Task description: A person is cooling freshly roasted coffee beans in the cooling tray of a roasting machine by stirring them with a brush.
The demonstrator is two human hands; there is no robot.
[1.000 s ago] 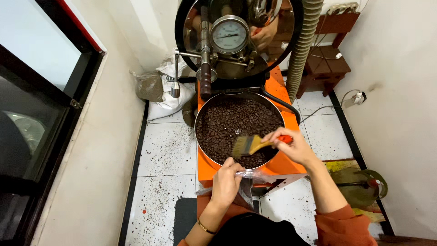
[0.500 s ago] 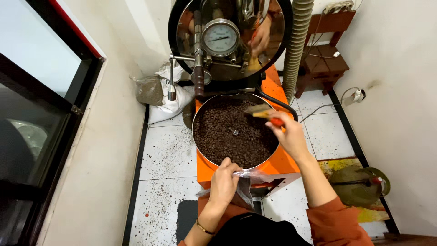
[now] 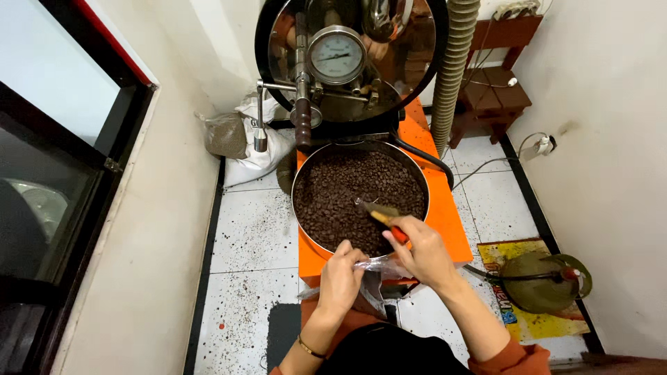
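Since a moment ago your right hand [image 3: 422, 253], clamped on the brush [image 3: 379, 212], has drawn back toward the cooling tray's [image 3: 303, 182] near rim, so sweep beans [image 3: 354, 187] low into the clear bag [image 3: 379, 264] your left hand [image 3: 340, 278] pinches (walls close, floor beside you open).

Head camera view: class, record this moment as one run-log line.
left hand: holding clear bag | right hand: holding brush over beans | tray: full | gauge above
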